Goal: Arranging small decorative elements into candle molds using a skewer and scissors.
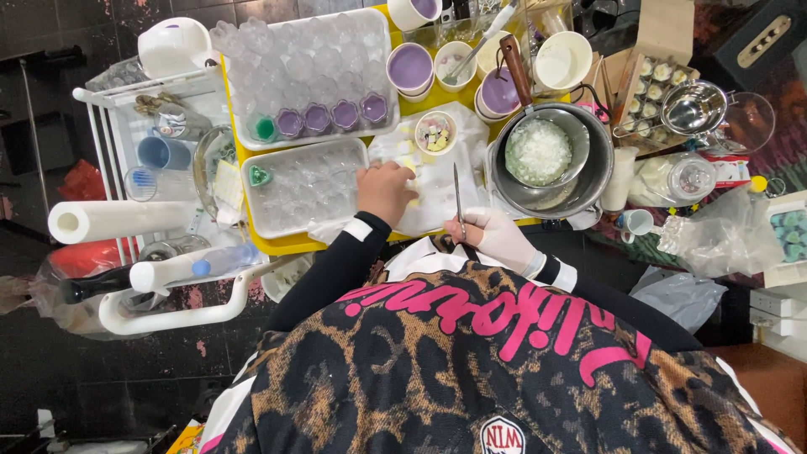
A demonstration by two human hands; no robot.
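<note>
Your leopard-print top with pink lettering [471, 353] fills the near edge. Just past it, your right hand [498, 236], in a white glove, is closed around thin metal tweezers [458, 200] pointing toward twelve o'clock. At ten o'clock from it, your bare left hand [385, 190] rests curled, knuckles up, on white paper [437, 181], touching the small clear mould tray [304, 187] holding one green heart. A steel pot of pale wax flakes [548, 160] sits at two o'clock.
</note>
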